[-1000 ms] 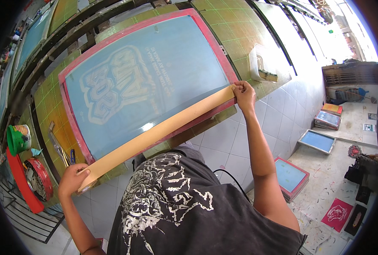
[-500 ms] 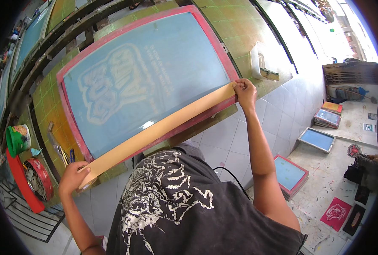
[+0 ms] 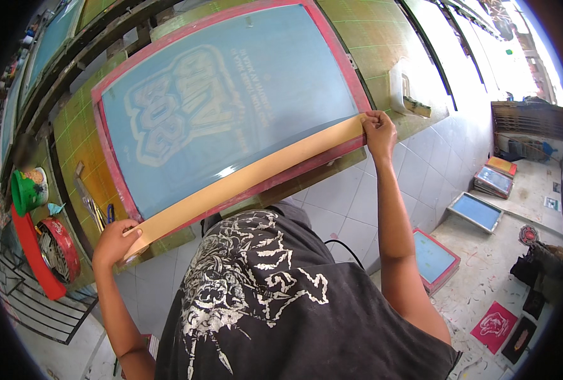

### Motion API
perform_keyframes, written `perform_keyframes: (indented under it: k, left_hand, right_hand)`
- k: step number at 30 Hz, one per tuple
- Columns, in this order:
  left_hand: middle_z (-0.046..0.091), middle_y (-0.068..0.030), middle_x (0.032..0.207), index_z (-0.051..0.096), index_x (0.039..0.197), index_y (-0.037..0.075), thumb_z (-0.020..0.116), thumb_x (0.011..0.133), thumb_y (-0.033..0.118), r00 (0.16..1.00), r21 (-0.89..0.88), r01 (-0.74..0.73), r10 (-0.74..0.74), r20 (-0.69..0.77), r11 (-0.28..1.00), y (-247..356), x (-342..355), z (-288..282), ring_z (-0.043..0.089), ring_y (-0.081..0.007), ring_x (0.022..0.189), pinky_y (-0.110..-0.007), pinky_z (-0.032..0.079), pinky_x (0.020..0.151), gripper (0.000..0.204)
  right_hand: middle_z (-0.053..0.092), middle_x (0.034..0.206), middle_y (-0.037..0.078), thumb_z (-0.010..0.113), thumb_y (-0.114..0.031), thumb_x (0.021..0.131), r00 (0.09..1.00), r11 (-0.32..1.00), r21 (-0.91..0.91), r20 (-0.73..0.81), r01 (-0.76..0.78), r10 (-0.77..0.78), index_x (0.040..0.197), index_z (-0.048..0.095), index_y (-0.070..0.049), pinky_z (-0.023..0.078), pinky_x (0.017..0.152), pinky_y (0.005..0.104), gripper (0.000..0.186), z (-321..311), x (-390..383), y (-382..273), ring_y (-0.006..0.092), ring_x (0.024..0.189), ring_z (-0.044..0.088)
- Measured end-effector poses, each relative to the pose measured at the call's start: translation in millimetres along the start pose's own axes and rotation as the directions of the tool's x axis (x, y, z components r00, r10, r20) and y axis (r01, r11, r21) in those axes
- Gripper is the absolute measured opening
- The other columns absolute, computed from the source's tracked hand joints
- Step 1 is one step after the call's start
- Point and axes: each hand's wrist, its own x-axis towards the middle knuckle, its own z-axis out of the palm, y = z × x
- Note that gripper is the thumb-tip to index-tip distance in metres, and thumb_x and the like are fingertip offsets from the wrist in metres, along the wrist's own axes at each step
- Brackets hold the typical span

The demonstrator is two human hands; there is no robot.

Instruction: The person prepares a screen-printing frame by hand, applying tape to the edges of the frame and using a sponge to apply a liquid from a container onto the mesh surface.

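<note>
A screen-printing frame (image 3: 362, 95) with a pinkish-red rim and blue mesh (image 3: 287, 82) lies before me, pale lettering showing in the mesh. A long strip of brown tape (image 3: 256, 174) stretches along its near edge, covering part of the mesh and rim. At the near left corner my left hand (image 3: 115, 244) is closed on the tape's end, where a roll partly shows beneath the fingers. My right hand (image 3: 381, 132) pinches the other end between thumb and fingers at the near right corner. Whether the strip is stuck down along its length I cannot tell.
A green tub (image 3: 29, 190), a round red tin (image 3: 58, 250) and several slim tools (image 3: 91, 206) are at the left. Beyond the frame's right side sits a clear plastic container (image 3: 403, 88). More framed screens (image 3: 434, 256) rest at the lower right.
The whole view has shifted slightly, so the frame appears farther right. Both hands keep their hold on the tape, with little change against the frame.
</note>
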Motion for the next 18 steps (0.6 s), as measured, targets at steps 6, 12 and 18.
perform_keyframes:
  k: [6, 12, 18]
  left_hand:
    - [0.07, -0.0173, 0.087, 0.07, 0.102, -0.001, 0.068, 0.086, 0.022, 1.0, 0.042, 0.011, -0.011, 0.018, 0.999, -1, 4, -1, 0.067, -0.0268, 0.078, -0.036, 0.05, 0.074, 0.028]
    - [0.07, -0.0169, 0.087, 0.07, 0.102, -0.001, 0.068, 0.086, 0.021, 0.999, 0.016, 0.024, -0.025, 0.048, 1.0, -3, 7, -2, 0.067, -0.0261, 0.078, -0.036, 0.05, 0.074, 0.027]
    - [0.071, -0.0165, 0.087, 0.07, 0.102, -0.001, 0.069, 0.086, 0.021, 0.999, 0.002, 0.008, -0.009, 0.032, 1.0, -10, 9, 1, 0.067, -0.0255, 0.078, -0.035, 0.05, 0.074, 0.027]
  right_hand:
    - [0.074, 0.089, 0.009, 0.071, -0.011, 0.08, 1.0, 1.0, 0.022, -0.02, 0.01, -0.009, 0.104, 0.07, 0.0, 0.054, 0.073, 0.0285, 0.026, 1, -5, -5, 0.0147, 0.076, 0.069]
    - [0.067, 0.105, 0.011, 0.079, -0.018, 0.077, 0.989, 0.972, -0.218, -0.103, 0.082, -0.106, 0.105, 0.072, -0.004, 0.052, 0.081, 0.0346, 0.032, -5, -6, -9, 0.0193, 0.089, 0.065]
    - [0.064, 0.113, 0.01, 0.079, -0.021, 0.078, 0.829, 0.775, -0.441, -0.114, 0.452, -0.548, 0.104, 0.072, -0.009, 0.048, 0.091, 0.0384, 0.03, 0, -12, 12, 0.0259, 0.101, 0.062]
